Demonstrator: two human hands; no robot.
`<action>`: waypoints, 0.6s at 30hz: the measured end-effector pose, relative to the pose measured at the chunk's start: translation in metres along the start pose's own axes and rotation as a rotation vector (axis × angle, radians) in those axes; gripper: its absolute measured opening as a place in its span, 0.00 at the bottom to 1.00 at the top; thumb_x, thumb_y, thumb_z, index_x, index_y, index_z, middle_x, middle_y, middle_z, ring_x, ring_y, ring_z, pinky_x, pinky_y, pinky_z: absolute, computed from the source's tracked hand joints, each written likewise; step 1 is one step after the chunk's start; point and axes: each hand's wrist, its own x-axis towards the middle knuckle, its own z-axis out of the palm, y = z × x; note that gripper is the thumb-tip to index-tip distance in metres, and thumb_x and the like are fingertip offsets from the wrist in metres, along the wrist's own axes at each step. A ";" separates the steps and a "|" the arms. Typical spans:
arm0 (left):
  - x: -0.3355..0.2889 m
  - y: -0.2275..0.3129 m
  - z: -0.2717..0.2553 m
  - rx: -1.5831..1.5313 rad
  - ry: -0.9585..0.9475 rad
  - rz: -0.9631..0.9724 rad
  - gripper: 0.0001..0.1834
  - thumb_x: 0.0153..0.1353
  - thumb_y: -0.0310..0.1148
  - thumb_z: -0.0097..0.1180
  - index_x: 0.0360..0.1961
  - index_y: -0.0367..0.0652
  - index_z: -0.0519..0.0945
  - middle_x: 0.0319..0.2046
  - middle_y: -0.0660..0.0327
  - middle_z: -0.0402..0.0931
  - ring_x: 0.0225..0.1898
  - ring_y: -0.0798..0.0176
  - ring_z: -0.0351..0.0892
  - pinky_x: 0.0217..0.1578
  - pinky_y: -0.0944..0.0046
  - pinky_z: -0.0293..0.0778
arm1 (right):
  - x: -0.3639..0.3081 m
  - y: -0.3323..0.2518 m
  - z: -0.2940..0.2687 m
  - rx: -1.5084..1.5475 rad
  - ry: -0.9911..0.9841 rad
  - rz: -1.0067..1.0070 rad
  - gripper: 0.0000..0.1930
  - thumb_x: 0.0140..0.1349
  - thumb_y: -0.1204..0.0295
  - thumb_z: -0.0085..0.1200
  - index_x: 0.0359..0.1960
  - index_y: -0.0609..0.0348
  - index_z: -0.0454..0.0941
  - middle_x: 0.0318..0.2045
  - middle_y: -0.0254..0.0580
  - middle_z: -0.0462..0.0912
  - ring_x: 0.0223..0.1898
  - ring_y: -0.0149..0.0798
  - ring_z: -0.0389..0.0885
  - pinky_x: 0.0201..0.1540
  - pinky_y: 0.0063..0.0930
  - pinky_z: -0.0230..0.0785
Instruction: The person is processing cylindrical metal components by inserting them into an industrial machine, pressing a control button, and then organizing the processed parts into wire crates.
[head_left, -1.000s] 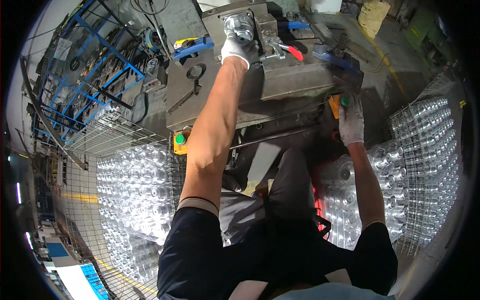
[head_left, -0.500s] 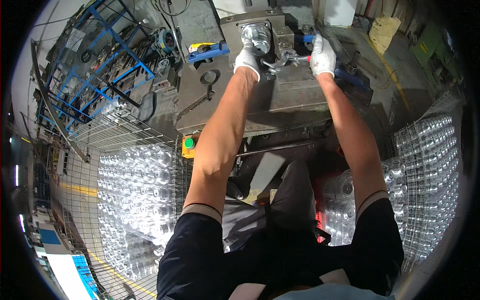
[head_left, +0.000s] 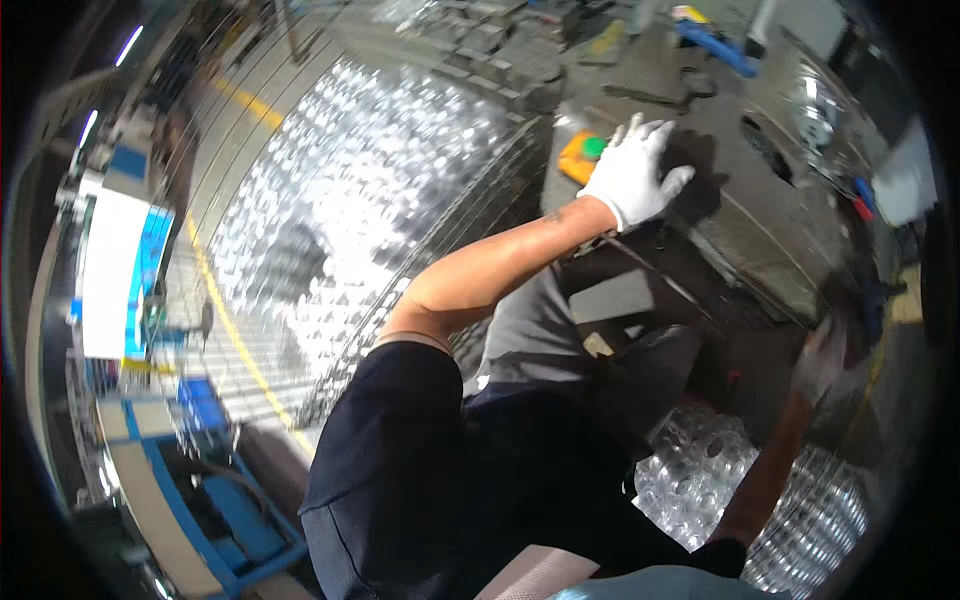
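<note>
My left hand [head_left: 636, 178], in a white glove, has its fingers spread and holds nothing. It hovers by the green push button [head_left: 594, 147] on the yellow control box [head_left: 577, 158] at the front edge of the metal worktable [head_left: 740, 215]. My right hand [head_left: 822, 358], also gloved, is low at the right beside the table's near corner. Motion smears its fingers, so whether it holds anything is unclear. A shiny round metal part [head_left: 815, 112] sits in the machine at the table's far right.
A wire cage [head_left: 470, 190] full of clear, shiny round parts [head_left: 390, 160] stands at my left. More such parts [head_left: 700, 460] lie low at the right. A blue tool [head_left: 716, 46] and a dark ring [head_left: 697, 82] rest on the table.
The view has swung left. My left hand has come off the metal part and moved near the green button. My right hand has left the red-ended handle and dropped toward the lower right.
</note>
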 end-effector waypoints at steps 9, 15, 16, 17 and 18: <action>-0.071 -0.053 -0.024 0.353 -0.101 -0.091 0.41 0.52 0.47 0.57 0.60 0.30 0.60 0.61 0.41 0.57 0.64 0.39 0.53 0.64 0.48 0.48 | -0.042 0.025 0.024 -0.158 -0.158 0.010 0.25 0.68 0.60 0.34 0.61 0.61 0.57 0.60 0.54 0.62 0.60 0.55 0.61 0.61 0.46 0.55; -0.069 -0.057 -0.025 0.404 -0.155 -0.098 0.40 0.52 0.48 0.55 0.61 0.35 0.60 0.62 0.46 0.56 0.65 0.41 0.52 0.63 0.39 0.43 | -0.048 0.046 0.048 -0.244 0.003 -0.183 0.27 0.68 0.57 0.35 0.62 0.63 0.56 0.60 0.58 0.61 0.61 0.57 0.59 0.63 0.47 0.52; -0.067 -0.052 -0.027 0.366 -0.132 -0.124 0.38 0.53 0.48 0.54 0.61 0.37 0.60 0.62 0.45 0.57 0.65 0.40 0.52 0.63 0.39 0.45 | -0.048 0.048 0.048 -0.268 0.038 -0.220 0.27 0.68 0.57 0.36 0.61 0.65 0.57 0.60 0.59 0.61 0.61 0.57 0.59 0.63 0.48 0.52; -0.070 -0.051 -0.025 0.291 -0.062 -0.122 0.38 0.53 0.47 0.55 0.61 0.37 0.61 0.61 0.45 0.57 0.65 0.39 0.52 0.63 0.39 0.45 | -0.048 0.049 0.047 -0.268 0.047 -0.223 0.27 0.68 0.57 0.36 0.61 0.65 0.57 0.60 0.59 0.61 0.61 0.57 0.59 0.63 0.48 0.52; -0.075 -0.050 -0.022 0.216 0.008 -0.118 0.37 0.54 0.46 0.55 0.61 0.38 0.61 0.61 0.45 0.58 0.64 0.38 0.53 0.62 0.39 0.46 | -0.047 0.049 0.045 -0.255 0.035 -0.225 0.28 0.68 0.57 0.36 0.61 0.65 0.57 0.60 0.59 0.61 0.62 0.57 0.58 0.64 0.47 0.51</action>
